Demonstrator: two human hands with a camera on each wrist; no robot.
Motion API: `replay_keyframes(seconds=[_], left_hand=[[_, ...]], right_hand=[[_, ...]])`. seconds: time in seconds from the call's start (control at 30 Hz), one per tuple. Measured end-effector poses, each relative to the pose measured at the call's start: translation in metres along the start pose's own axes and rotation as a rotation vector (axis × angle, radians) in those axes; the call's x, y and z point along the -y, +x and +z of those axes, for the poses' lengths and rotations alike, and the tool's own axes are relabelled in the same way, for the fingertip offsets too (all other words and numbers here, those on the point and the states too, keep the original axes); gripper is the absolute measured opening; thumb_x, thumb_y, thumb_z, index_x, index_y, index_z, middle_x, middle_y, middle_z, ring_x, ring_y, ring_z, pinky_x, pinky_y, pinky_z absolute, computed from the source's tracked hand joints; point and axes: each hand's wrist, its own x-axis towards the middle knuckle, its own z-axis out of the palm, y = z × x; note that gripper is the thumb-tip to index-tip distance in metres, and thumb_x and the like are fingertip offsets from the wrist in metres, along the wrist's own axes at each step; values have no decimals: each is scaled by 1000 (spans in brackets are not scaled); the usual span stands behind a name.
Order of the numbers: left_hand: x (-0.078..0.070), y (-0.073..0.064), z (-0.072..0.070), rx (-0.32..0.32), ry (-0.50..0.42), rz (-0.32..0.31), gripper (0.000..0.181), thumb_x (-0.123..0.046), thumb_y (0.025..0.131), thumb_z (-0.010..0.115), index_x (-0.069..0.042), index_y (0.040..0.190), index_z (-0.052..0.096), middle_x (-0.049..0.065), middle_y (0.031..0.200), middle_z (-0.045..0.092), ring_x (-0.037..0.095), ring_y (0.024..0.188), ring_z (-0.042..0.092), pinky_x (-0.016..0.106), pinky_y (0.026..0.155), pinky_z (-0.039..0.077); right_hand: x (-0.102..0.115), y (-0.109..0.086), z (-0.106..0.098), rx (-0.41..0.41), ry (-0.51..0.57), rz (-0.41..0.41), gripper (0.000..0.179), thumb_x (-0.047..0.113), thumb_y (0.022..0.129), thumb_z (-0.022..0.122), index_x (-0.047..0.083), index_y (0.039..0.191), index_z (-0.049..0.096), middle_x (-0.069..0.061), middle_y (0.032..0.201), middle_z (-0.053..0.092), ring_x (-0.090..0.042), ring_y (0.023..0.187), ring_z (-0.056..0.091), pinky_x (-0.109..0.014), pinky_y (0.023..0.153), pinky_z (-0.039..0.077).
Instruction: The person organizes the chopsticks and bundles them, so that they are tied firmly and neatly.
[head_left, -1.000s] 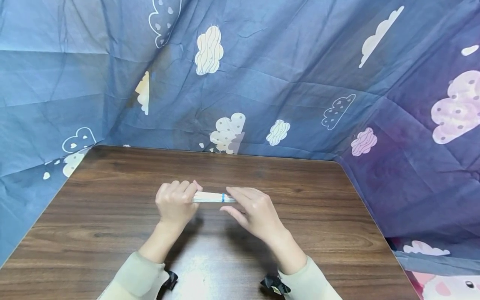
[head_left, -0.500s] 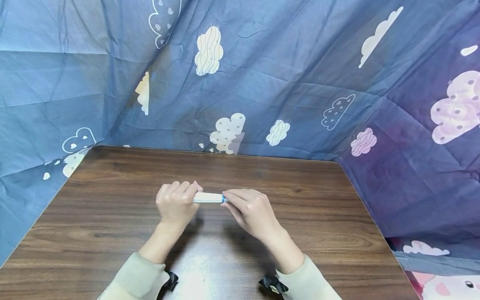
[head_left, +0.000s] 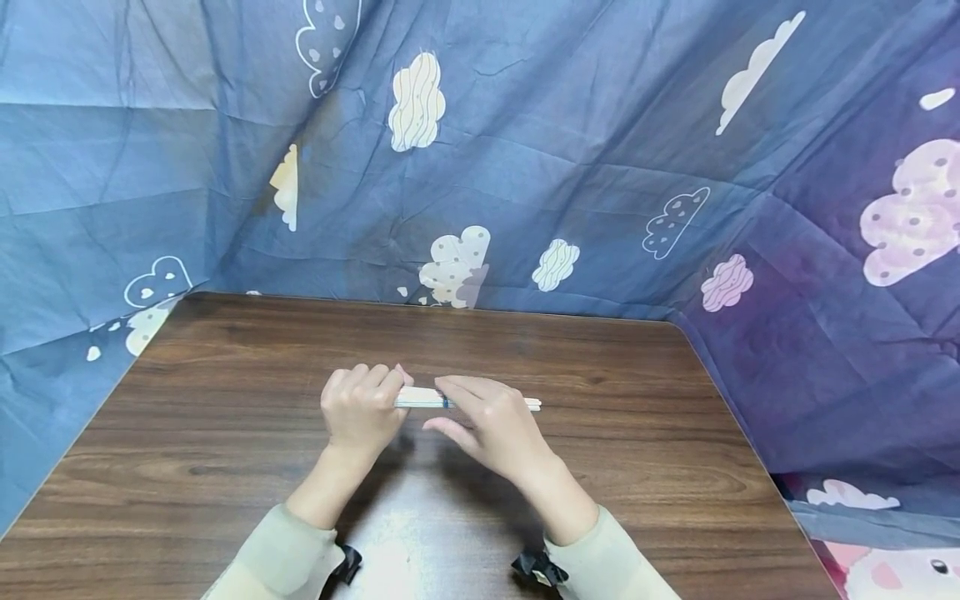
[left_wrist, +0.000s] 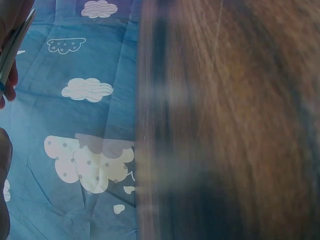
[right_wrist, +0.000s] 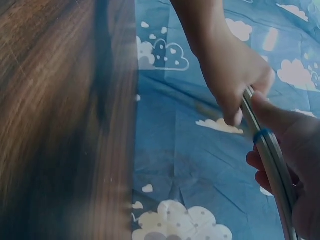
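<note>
Several thin pale sticks (head_left: 420,397), looking like a bundle of chopsticks, are held level above the table, with a blue band (head_left: 446,401) around them. My left hand (head_left: 365,410) grips their left end in a fist. Over their middle, my right hand (head_left: 487,421) has its fingers just right of the band, thumb spread toward me; the tips stick out past that hand. In the right wrist view, its fingers curl round the far side of the sticks (right_wrist: 275,165) below the blue band (right_wrist: 262,135). The left wrist view catches only part of the sticks (left_wrist: 17,42).
A brown wood-grain table (head_left: 405,342) lies below my hands. Blue cloth (head_left: 525,150) with cloud prints hangs behind it and along both sides. Black bows (head_left: 540,568) show at my sleeve cuffs.
My right hand pinched at the band half a second ago; now its thumb has spread and it sits slightly farther left. The sticks' right tips have come into view. My left hand shifted slightly right.
</note>
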Motion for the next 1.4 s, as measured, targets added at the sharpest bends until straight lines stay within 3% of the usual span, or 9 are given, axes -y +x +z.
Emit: replay_keyframes(seconds=[0.23,0.43,0.8,0.97,1.17,1.3,1.4], left_hand=[[1,-2,0,23,-11,-14,31,-9,80,57,-10,53,42,1,46,40,23,39,34,36,42,33],[-2,-2,0,10,-13,-19,31,-9,80,57,-10,53,42,0,46,40,23,39,34,36,42,35],[3,-5,-1,20,13,-16,34,-9,80,56,-11,52,37,-1,46,36,22,39,31,36,42,33],[10,-4,-1,11,10,-27,38,-9,82,56,-12,52,35,-1,46,34,21,39,28,36,42,33],[14,-2,-2,9,2,-28,44,-14,88,57,-13,51,34,-2,47,33,21,40,28,37,44,33],[16,0,-6,52,-30,-7,46,-22,96,58,-12,55,41,-1,49,40,23,42,36,37,46,35],[18,2,-10,137,-75,27,33,-21,93,62,-11,63,54,0,55,49,24,47,44,38,49,39]], right_hand=[[-5,-4,-6,2,5,-14,28,15,83,81,3,108,76,-7,102,76,-21,92,75,-34,81,59],[-1,-3,1,-51,-63,-35,29,24,82,81,8,106,78,-2,101,77,-17,88,75,-33,77,59],[-2,-2,1,-11,-62,-14,47,39,85,77,5,118,74,-6,107,76,-19,93,74,-35,83,58],[-12,-6,-4,-12,-62,-1,36,31,89,75,6,116,74,-5,103,76,-18,91,74,-37,77,59],[-23,-9,-11,48,-81,10,29,30,94,70,10,114,76,0,97,76,-15,81,74,-36,68,57],[-28,-10,-12,46,-55,21,29,33,97,66,10,113,76,2,92,74,-14,75,70,-36,64,55],[-31,-11,-13,18,-37,25,30,33,97,66,9,113,76,0,92,73,-15,77,69,-36,67,55]])
